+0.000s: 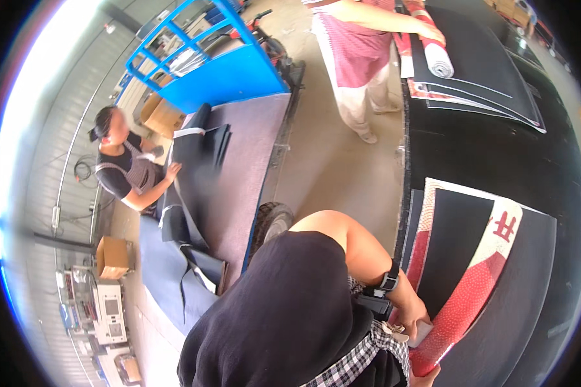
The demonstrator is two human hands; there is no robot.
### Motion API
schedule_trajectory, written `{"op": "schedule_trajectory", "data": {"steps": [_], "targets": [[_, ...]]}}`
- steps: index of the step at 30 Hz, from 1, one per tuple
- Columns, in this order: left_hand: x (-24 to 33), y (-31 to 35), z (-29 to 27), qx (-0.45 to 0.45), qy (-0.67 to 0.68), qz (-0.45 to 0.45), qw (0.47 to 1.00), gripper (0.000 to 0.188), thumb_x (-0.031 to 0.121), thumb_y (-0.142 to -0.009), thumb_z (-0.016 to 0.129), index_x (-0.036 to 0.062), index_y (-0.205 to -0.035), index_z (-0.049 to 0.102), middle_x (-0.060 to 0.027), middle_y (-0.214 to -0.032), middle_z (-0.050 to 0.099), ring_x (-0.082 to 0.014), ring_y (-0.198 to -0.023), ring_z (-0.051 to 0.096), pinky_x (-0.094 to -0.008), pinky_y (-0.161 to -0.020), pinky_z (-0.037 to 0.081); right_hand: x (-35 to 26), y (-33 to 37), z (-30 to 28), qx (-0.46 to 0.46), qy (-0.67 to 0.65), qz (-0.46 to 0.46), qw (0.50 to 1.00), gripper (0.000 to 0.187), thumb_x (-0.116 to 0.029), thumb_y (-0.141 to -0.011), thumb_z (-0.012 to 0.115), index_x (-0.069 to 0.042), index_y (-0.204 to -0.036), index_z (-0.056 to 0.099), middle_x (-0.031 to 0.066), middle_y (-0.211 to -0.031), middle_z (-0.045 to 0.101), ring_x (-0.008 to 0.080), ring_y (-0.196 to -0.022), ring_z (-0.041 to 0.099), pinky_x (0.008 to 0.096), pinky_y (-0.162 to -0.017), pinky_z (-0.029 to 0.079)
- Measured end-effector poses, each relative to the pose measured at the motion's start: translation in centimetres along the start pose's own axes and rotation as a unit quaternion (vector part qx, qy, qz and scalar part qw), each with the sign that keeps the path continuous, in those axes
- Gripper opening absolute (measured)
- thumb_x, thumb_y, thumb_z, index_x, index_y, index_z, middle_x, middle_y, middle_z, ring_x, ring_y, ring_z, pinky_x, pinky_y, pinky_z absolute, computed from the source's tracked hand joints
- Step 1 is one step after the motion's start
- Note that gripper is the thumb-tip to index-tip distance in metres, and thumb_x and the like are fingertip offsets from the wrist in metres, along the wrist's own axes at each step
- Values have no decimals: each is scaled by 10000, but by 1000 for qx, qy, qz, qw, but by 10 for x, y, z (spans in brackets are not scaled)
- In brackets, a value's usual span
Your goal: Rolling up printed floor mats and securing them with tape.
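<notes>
On the black table at right lies a mat (471, 297) with a dark backing. A folded-over strip of it shows a red and cream patterned face. At the strip's near end is my left hand (412, 317), wearing a dark wristwatch. Its fingers are closed around a small grey block-like piece (421, 333), whose kind I cannot make out. My right hand (427, 377) is at the lower edge of the view, against the strip's near end. Only part of it shows, and its grip is hidden.
Across the table, a person (355, 45) holds a rolled mat (438, 61) over other stacked mats (484, 103). At left, another person (129, 161) handles dark sheets (197, 151) on a blue-railed cart (226, 77). Cardboard boxes (112, 258) stand by the wall.
</notes>
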State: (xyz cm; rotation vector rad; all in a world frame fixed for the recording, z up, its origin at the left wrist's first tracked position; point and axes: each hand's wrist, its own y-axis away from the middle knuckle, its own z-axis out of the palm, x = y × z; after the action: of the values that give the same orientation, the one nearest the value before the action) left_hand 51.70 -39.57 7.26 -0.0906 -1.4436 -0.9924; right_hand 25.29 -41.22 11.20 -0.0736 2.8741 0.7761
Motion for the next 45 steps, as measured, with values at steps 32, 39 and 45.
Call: {"op": "schedule_trajectory", "data": {"steps": [32,39,45], "targets": [[22,-135,27,-37,134,134,981,473,168,-855,701,28,-1249,480,-172,-903,673,-294,-680,705,-396,-630,607,91,-92,-49,193,-150,-147,958,740,-266,-552,953,26,-1127,591,150,-1011,674,265,-910,646,386,-816,537],[-24,-43,14,-95,18,-9,995,566,320,-867,719,-72,-1216,508,-162,-994,676,-280,-744,708,-372,-687,591,64,-70,15,36,-137,-210,967,625,-183,-562,954,50,-1043,630,182,-1091,621,254,-889,617,412,-817,527],[-4,-130,38,-70,121,32,990,581,346,-866,717,-53,-1238,516,-169,-1015,675,-282,-798,712,-368,-711,582,120,-109,-68,128,-120,-47,983,445,-116,-678,855,91,-1001,630,223,-991,650,310,-875,649,399,-781,556]]}}
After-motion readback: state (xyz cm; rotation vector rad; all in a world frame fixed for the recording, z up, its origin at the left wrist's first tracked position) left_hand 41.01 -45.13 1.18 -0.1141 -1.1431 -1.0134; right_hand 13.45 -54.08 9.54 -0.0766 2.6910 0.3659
